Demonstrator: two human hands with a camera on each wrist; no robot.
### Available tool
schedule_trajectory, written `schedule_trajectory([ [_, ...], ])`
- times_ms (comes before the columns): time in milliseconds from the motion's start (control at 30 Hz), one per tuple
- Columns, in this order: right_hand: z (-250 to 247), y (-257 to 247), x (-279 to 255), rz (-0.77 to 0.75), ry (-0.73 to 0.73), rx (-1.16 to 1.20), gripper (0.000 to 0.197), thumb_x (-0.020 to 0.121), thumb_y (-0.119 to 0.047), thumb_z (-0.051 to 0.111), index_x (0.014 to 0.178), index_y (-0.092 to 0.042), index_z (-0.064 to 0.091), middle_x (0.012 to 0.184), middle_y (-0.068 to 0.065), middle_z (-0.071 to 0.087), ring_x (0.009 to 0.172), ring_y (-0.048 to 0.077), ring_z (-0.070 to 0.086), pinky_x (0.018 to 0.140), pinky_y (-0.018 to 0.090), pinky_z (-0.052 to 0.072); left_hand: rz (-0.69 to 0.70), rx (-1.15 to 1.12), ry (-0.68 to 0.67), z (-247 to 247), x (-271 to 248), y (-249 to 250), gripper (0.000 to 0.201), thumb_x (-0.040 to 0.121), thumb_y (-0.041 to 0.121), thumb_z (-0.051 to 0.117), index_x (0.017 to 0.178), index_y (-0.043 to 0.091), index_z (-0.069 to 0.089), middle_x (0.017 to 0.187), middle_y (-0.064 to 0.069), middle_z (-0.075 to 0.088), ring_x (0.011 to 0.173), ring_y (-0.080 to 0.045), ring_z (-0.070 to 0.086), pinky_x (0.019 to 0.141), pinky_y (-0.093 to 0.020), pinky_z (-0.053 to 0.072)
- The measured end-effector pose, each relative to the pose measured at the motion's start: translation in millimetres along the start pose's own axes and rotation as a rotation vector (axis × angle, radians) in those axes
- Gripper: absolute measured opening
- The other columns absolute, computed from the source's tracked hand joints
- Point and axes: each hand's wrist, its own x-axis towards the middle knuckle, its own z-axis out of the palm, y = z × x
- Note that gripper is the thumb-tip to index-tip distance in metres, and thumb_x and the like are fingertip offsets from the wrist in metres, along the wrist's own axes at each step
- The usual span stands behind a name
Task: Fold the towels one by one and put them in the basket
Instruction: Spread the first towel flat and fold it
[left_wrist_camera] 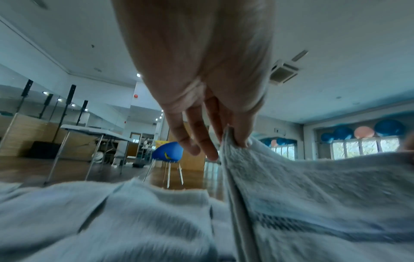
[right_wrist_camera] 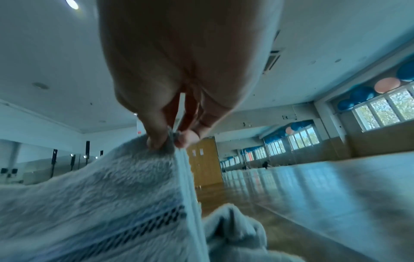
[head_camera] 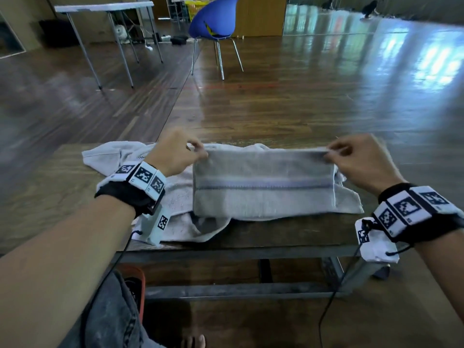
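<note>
A pale grey towel [head_camera: 263, 187] with a blue woven stripe hangs stretched between my hands above the wooden table [head_camera: 288, 234]. My left hand [head_camera: 198, 151] pinches its upper left corner, and my right hand [head_camera: 331, 151] pinches the upper right corner. In the left wrist view my left hand [left_wrist_camera: 233, 143] holds the towel [left_wrist_camera: 302, 186] by thumb and forefinger, the other fingers [left_wrist_camera: 190, 141] hanging loose. In the right wrist view my right hand [right_wrist_camera: 170, 140] nips the doubled edge of the towel [right_wrist_camera: 112, 195]. More crumpled towels [head_camera: 120, 156] lie underneath, to the left. No basket can be made out beside me.
The table's front edge [head_camera: 251, 249] runs just below the towels. An orange-rimmed object [head_camera: 136, 280] sits on the floor beside my knee. A blue chair [head_camera: 216, 23] and a white folding table [head_camera: 105, 8] stand far off on the wooden floor.
</note>
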Motion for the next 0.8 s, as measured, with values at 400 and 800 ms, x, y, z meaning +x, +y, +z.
schedule_trajectory([
  [400,-13.7,27.2,-46.2,-0.054,-0.210,0.071,0.012,0.081,-0.015,0.082,0.087,-0.024,0.076,0.083,-0.006,0.072,0.077,0.012,0.068,0.069,0.023,0.051,0.028,0.027,-0.254,-8.2,-42.9,-5.3,0.009,0.074,0.026,0.083,0.079,0.027,0.076,0.077,0.010,0.070,0.074,-0.008,0.064,0.067,-0.019,0.046],
  [800,43.6,58.2,-90.6,0.332,-0.333,-0.077,0.032,0.091,-0.039,0.065,0.068,-0.017,0.060,0.072,0.005,0.066,0.075,0.019,0.060,0.063,0.033,0.040,-0.227,0.189,-0.367,43.9,-50.1,-19.3,0.054,0.089,0.047,0.060,0.047,0.015,0.050,0.051,-0.003,0.054,0.048,-0.015,0.046,0.054,-0.026,0.035],
])
